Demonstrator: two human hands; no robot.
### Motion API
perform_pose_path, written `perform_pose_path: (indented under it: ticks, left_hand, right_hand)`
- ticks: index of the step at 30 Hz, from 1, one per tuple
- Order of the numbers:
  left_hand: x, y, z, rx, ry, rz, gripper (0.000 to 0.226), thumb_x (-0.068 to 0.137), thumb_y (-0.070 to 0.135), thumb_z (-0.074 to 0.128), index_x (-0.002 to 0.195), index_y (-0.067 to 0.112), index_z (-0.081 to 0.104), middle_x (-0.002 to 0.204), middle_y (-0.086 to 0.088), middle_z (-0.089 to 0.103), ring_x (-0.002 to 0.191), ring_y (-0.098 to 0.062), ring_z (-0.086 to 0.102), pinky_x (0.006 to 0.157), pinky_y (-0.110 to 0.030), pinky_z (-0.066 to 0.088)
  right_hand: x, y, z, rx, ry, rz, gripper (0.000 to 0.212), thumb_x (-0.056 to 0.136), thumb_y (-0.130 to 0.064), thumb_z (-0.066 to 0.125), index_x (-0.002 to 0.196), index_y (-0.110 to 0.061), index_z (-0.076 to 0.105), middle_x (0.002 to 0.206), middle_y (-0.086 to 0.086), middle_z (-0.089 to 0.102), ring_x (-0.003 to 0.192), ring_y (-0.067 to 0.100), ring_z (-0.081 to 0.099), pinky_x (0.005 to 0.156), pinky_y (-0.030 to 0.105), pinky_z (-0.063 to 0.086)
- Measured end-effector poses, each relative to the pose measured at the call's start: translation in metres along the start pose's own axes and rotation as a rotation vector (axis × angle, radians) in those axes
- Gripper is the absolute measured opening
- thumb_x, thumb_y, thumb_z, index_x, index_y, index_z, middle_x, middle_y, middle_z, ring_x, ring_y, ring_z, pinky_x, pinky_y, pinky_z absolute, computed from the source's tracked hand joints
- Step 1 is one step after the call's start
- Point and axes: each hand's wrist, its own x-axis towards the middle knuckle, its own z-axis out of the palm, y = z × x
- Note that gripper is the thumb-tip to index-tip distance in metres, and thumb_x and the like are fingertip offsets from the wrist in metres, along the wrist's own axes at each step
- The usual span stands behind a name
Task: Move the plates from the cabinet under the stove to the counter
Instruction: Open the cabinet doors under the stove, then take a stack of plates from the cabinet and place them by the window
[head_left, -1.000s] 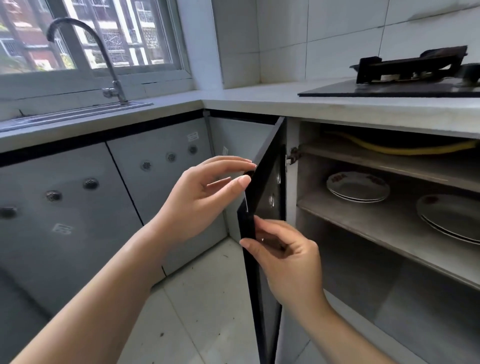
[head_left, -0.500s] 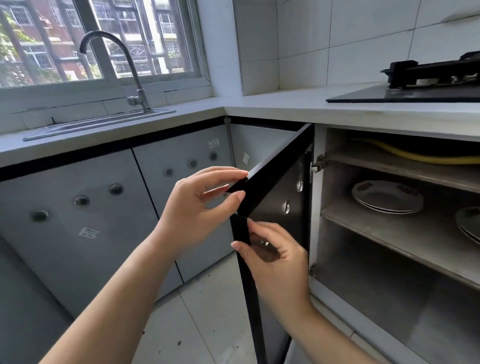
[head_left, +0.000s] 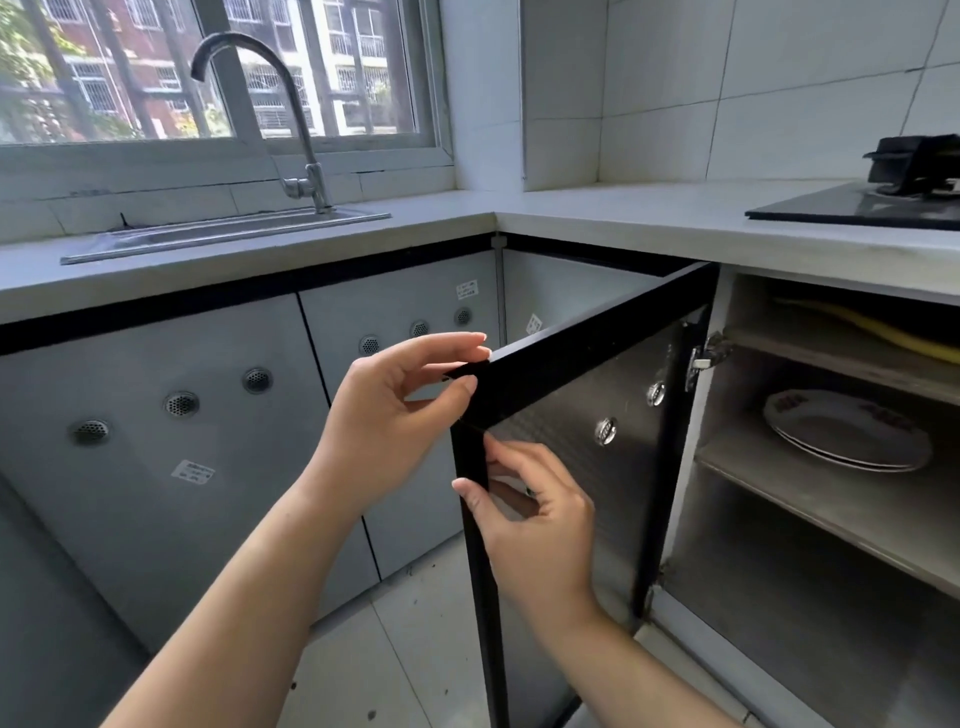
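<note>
Pinching cabinet door (head_left: 571, 374) corner with both hands' fingers (head_left: 467, 387); stacked plates (head_left: 847, 431) at right: likely rigid, breakable ceramic — grip rims, support underneath.

Daylight pours in through the window (head_left: 218, 73) at ten o'clock and does all the lighting; the view outside is bright and a little washed out. The pale desk (head_left: 597, 218) and wall tiles (head_left: 779, 88) at one o'clock catch it evenly, with a soft sheen on the tap (head_left: 291, 104). My forearms are well lit from above. The open cabinet (head_left: 831, 519) at four o'clock sits in dim grey shade, plates (head_left: 847, 431) murky inside. Straight lines bow towards the frame edges, and the corners look soft and slightly smeared.
</note>
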Motion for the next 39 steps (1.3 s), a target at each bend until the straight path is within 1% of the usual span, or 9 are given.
perform_pose_path:
  ticks: [5,11,15,21,26,31,35,37,39]
  left_hand:
    - [0.019,-0.023,-0.021,0.015,-0.037,-0.012,0.029,0.083,0.002,0.063,0.105,0.02,0.068,0.099,0.01,0.072,0.097,-0.006,0.065,0.077,-0.013,0.049]
    - [0.034,-0.036,-0.034,0.014,-0.108,-0.016,0.032,0.083,0.001,0.062,0.103,0.025,0.068,0.099,0.011,0.071,0.098,-0.007,0.064,0.071,-0.015,0.052]
    - [0.038,-0.031,-0.034,0.039,-0.167,-0.005,0.032,0.081,0.005,0.06,0.101,0.029,0.068,0.102,0.013,0.07,0.101,-0.008,0.063,0.078,-0.023,0.054]
    - [0.039,-0.007,-0.015,0.139,-0.162,0.063,0.03,0.079,0.011,0.06,0.1,0.031,0.068,0.103,0.015,0.067,0.106,-0.004,0.059,0.089,-0.019,0.047]
    - [0.04,0.01,0.023,0.302,-0.043,0.153,0.028,0.08,0.009,0.065,0.097,0.031,0.068,0.105,0.02,0.064,0.105,0.006,0.055,0.09,-0.004,0.034]
    - [0.038,0.005,0.057,0.579,0.208,0.173,0.014,0.082,0.035,0.056,0.092,0.044,0.062,0.104,0.024,0.062,0.105,0.002,0.054,0.099,-0.041,0.042]
    - [0.037,0.005,0.088,0.565,0.194,0.145,0.024,0.081,0.033,0.055,0.092,0.054,0.056,0.104,0.024,0.058,0.107,0.008,0.047,0.102,-0.021,0.035]
    - [0.031,0.016,0.121,0.553,0.153,0.156,0.026,0.079,0.028,0.059,0.097,0.046,0.06,0.1,0.027,0.055,0.1,0.013,0.046,0.094,-0.012,0.037]
    - [0.024,0.027,0.159,0.566,0.069,0.186,0.027,0.078,0.017,0.065,0.099,0.034,0.064,0.098,0.022,0.057,0.094,0.006,0.05,0.08,-0.016,0.044]
  right_hand:
    - [0.013,0.011,0.027,-0.044,0.027,-0.017,0.037,0.07,-0.005,0.079,0.104,-0.015,0.07,0.096,-0.008,0.067,0.089,0.003,0.064,0.077,0.008,0.047]
    - [0.022,0.02,0.042,-0.052,0.043,0.007,0.035,0.071,-0.008,0.079,0.104,-0.013,0.07,0.097,-0.006,0.067,0.089,0.011,0.065,0.078,0.021,0.053]
    - [0.018,0.018,0.036,-0.045,0.022,0.05,0.036,0.072,-0.014,0.078,0.106,-0.021,0.068,0.1,-0.012,0.066,0.093,0.015,0.065,0.079,0.027,0.055]
    - [0.017,0.011,0.006,-0.061,-0.051,0.048,0.04,0.072,-0.021,0.078,0.109,-0.03,0.065,0.107,-0.017,0.063,0.101,0.011,0.062,0.085,0.024,0.052]
    - [0.013,0.015,-0.045,-0.109,-0.066,0.103,0.043,0.074,-0.029,0.074,0.115,-0.034,0.062,0.11,-0.021,0.06,0.104,0.009,0.06,0.088,0.021,0.049]
    - [0.003,0.022,-0.132,-0.238,-0.006,0.139,0.045,0.073,-0.035,0.074,0.116,-0.031,0.061,0.113,-0.02,0.06,0.106,0.006,0.058,0.09,0.025,0.048]
    - [-0.009,0.026,-0.213,-0.328,0.04,0.195,0.044,0.07,-0.035,0.076,0.111,-0.04,0.061,0.11,-0.023,0.059,0.1,0.004,0.058,0.085,0.025,0.05]
    - [-0.012,0.028,-0.251,-0.365,0.049,0.224,0.045,0.071,-0.028,0.078,0.11,-0.041,0.06,0.109,-0.022,0.059,0.098,0.002,0.058,0.086,0.026,0.05]
    - [-0.013,0.028,-0.286,-0.398,0.058,0.263,0.046,0.071,-0.024,0.079,0.108,-0.043,0.058,0.109,-0.023,0.059,0.097,-0.001,0.056,0.086,0.023,0.049]
